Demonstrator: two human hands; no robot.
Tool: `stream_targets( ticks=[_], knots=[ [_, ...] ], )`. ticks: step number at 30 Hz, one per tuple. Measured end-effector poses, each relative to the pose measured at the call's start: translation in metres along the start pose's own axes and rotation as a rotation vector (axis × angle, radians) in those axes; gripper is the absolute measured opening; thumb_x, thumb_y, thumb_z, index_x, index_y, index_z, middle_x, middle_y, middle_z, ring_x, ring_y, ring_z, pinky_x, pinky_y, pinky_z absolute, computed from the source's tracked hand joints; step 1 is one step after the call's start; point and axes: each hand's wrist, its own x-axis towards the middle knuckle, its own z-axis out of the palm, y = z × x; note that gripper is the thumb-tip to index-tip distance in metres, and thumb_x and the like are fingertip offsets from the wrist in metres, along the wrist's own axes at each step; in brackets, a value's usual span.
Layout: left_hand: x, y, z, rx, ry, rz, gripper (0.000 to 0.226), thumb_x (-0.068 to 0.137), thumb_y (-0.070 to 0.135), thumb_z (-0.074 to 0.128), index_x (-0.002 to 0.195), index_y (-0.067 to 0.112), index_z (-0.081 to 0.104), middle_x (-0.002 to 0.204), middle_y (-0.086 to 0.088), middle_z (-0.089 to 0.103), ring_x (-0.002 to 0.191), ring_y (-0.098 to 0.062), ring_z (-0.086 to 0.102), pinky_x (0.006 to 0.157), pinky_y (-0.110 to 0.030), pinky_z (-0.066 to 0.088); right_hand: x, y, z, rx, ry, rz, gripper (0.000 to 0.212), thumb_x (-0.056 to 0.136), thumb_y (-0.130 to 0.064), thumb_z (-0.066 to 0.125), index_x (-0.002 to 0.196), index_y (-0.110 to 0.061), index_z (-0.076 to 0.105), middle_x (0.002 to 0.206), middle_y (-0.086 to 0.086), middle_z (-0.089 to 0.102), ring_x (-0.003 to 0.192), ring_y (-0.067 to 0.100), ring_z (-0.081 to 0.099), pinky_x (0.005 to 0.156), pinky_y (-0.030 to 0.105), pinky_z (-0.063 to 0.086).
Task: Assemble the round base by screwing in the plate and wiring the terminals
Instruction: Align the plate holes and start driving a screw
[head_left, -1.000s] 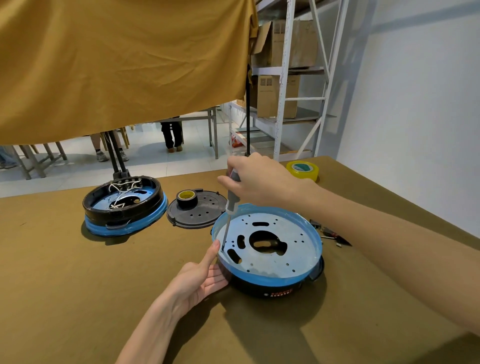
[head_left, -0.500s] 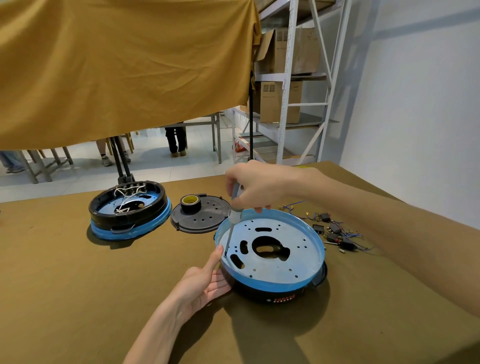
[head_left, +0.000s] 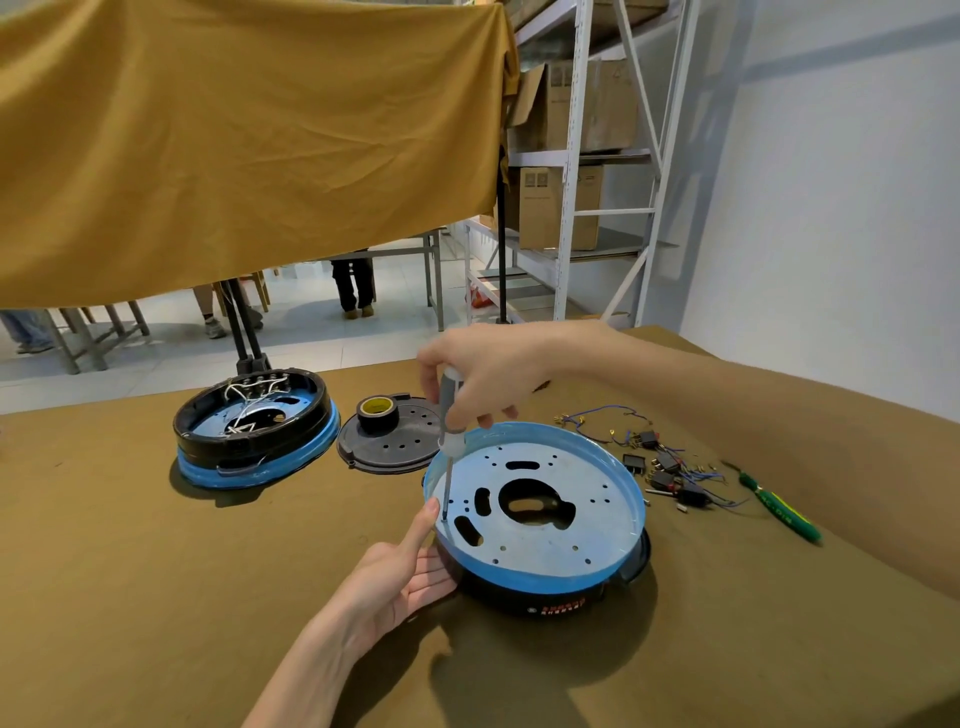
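Two round bases (head_left: 535, 519) (head_left: 254, 426), two screwdrivers (head_left: 449, 415) (head_left: 779, 506), one tape roll (head_left: 377, 413).

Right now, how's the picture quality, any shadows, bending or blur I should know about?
Head view: soft, even light; the round base and both forearms throw broad shadows toward the viewer on the brown table cloth. Wide-angle bending shows in the shelf uprights leaning. The screwdriver in the right hand and the metal plate are sharp; no strong glare.

Open cloth lies near and left of the round base (head_left: 540, 525). Far left, a second base (head_left: 254, 431) and black disc (head_left: 387, 441) obstruct; right, loose wired terminals (head_left: 665, 467).
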Motion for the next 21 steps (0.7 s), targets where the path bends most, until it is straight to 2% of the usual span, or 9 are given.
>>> stream_targets(
  ticks=[2,4,6,8,12,14,16,19,21],
  knots=[
    [0.0001,-0.0005,0.0002,0.002,0.0,-0.001,0.092,0.055,0.066,0.079,0.112,-0.005,0.065,0.099,-0.021,0.078,0.09,-0.028,0.079,0.065,-0.03,0.063,0.0042,0.0001,0.004,-0.015,0.048,0.006,0.019,0.099,-0.03,0.063,0.104,-0.012,0.059,0.068,0.008,0.073,0.048,0.017,0.07,0.041,0.022,0.049],
    [-0.0003,-0.0004,-0.0001,0.001,-0.003,-0.002,0.091,0.058,0.065,0.079,0.113,-0.005,0.064,0.099,-0.02,0.078,0.09,-0.028,0.079,0.065,-0.03,0.063,0.0069,-0.0009,0.0059,-0.043,0.076,0.013,0.028,0.102,-0.04,0.06,0.105,-0.012,0.057,0.076,0.01,0.074,0.054,0.022,0.072,0.042,0.023,0.051],
    [-0.0011,-0.0006,0.0003,0.001,-0.003,-0.003,0.087,0.062,0.064,0.077,0.113,-0.005,0.064,0.099,-0.02,0.078,0.09,-0.028,0.079,0.065,-0.03,0.063,0.0055,-0.0006,0.0019,0.012,0.016,-0.004,0.024,0.097,-0.032,0.067,0.108,-0.017,0.053,0.083,0.008,0.072,0.056,0.015,0.071,0.044,0.021,0.051],
    [-0.0018,-0.0002,0.0004,0.001,-0.001,0.002,0.086,0.065,0.064,0.076,0.113,-0.005,0.064,0.099,-0.02,0.078,0.09,-0.028,0.079,0.065,-0.03,0.063,0.004,-0.0001,-0.0005,0.04,0.005,-0.02,0.021,0.094,-0.022,0.07,0.106,-0.017,0.053,0.079,0.007,0.071,0.05,0.011,0.068,0.043,0.022,0.051],
    [-0.0028,0.0011,0.0028,0.002,0.019,0.003,0.085,0.065,0.063,0.076,0.113,-0.005,0.064,0.098,-0.02,0.078,0.089,-0.029,0.079,0.066,-0.031,0.064,0.0066,-0.0012,0.0054,-0.104,0.101,0.004,0.029,0.1,-0.041,0.06,0.106,-0.013,0.056,0.082,0.011,0.073,0.055,0.02,0.072,0.042,0.024,0.053],
    [-0.0027,0.0015,0.0043,0.005,0.032,0.002,0.083,0.065,0.064,0.075,0.111,-0.005,0.065,0.097,-0.02,0.079,0.088,-0.029,0.079,0.066,-0.032,0.064,0.0041,-0.0024,0.0013,-0.05,0.026,-0.008,0.026,0.094,-0.032,0.069,0.111,-0.019,0.054,0.092,0.009,0.072,0.064,0.018,0.071,0.043,0.021,0.05],
    [-0.0027,0.0016,0.0052,0.004,0.037,0.004,0.083,0.065,0.064,0.075,0.11,-0.005,0.065,0.097,-0.02,0.079,0.088,-0.029,0.079,0.067,-0.032,0.065,0.0025,-0.0032,0.0004,-0.031,0.018,-0.009,0.023,0.092,-0.024,0.069,0.111,-0.018,0.056,0.089,0.008,0.072,0.06,0.015,0.07,0.044,0.022,0.05],
    [-0.0031,0.0011,0.0051,0.004,0.039,0.006,0.085,0.066,0.064,0.075,0.113,-0.006,0.065,0.097,-0.02,0.079,0.088,-0.029,0.079,0.067,-0.033,0.065,0.0043,-0.0043,0.0072,-0.158,0.133,-0.008,0.024,0.099,-0.036,0.06,0.109,-0.014,0.059,0.087,0.006,0.073,0.059,0.018,0.072,0.049,0.031,0.057],
    [-0.0033,0.0013,0.0047,0.002,0.033,0.003,0.085,0.067,0.063,0.075,0.115,-0.006,0.064,0.098,-0.021,0.078,0.089,-0.029,0.079,0.068,-0.033,0.065,0.0025,-0.0037,0.0059,-0.116,0.09,-0.024,0.028,0.095,-0.032,0.067,0.114,-0.017,0.053,0.095,0.006,0.068,0.067,0.019,0.069,0.047,0.028,0.052]
  ],
)
